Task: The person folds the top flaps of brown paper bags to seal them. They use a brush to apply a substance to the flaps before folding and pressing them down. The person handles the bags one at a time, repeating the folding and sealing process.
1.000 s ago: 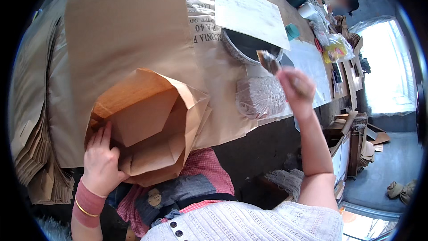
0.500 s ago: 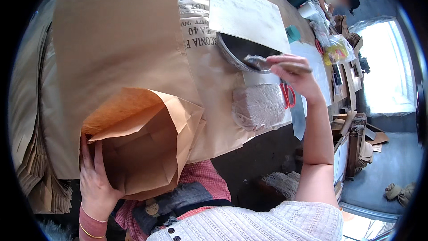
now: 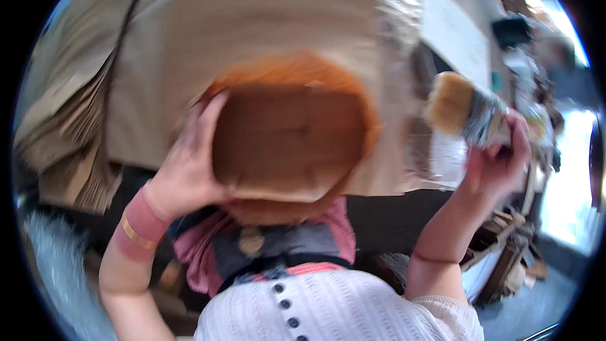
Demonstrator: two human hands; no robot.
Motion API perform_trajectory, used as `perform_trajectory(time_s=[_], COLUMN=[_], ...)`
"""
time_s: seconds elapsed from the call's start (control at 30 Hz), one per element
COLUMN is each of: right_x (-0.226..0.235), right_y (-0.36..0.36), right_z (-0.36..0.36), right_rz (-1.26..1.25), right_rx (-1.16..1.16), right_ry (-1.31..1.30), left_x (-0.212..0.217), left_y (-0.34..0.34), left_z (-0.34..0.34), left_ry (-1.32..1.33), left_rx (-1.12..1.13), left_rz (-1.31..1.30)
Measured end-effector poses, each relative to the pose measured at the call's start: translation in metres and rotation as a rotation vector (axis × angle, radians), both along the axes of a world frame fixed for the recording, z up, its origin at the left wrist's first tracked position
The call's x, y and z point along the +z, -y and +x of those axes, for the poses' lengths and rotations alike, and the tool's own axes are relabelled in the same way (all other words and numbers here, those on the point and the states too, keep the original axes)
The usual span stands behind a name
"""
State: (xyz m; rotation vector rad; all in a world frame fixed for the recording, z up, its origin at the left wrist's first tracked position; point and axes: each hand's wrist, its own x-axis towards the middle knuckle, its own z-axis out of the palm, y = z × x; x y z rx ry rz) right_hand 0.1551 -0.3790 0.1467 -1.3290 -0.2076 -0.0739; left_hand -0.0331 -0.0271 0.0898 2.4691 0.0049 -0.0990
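A brown paper bag (image 3: 287, 145) stands with its mouth open toward me at the near edge of the table, its folded bottom showing inside. My left hand (image 3: 186, 161) grips the left side of its rim, fingers on the inner face. Off to the right of the bag, my right hand (image 3: 499, 161) holds a wide brush (image 3: 457, 107) by its handle. The brush has pale yellow bristles pointing left and a wrapped grey band. Between the brush and the bag there is a gap. Motion blurs the bag's edges.
Stacked folded paper bags (image 3: 76, 158) lie at the left. More brown paper (image 3: 271, 12) covers the table behind the bag. A white board (image 3: 457, 25) partly covers a dark bowl, mostly hidden behind the brush. A dark green container (image 3: 511, 30) stands far right.
My right hand has lifted the brush away from the bowl, and its bristles now show. The bag has turned so its mouth faces me more squarely. The whole view has swung left.
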Motion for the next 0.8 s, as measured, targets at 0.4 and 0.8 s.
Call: perform_trajectory(time_s=[0.4,0.8], right_x=[-0.094,-0.057], right_y=[-0.193,-0.1], right_z=[-0.105,-0.068], right_rz=[-0.365,-0.975], right_rx=[0.559,0.318], right_ry=[-0.224,0.299], left_x=[-0.026,-0.027], left_y=[-0.002,0.0], left_z=[-0.002,-0.003], left_ry=[0.136,0.092], left_rx=[-0.042,0.0], left_rz=[-0.168,-0.105])
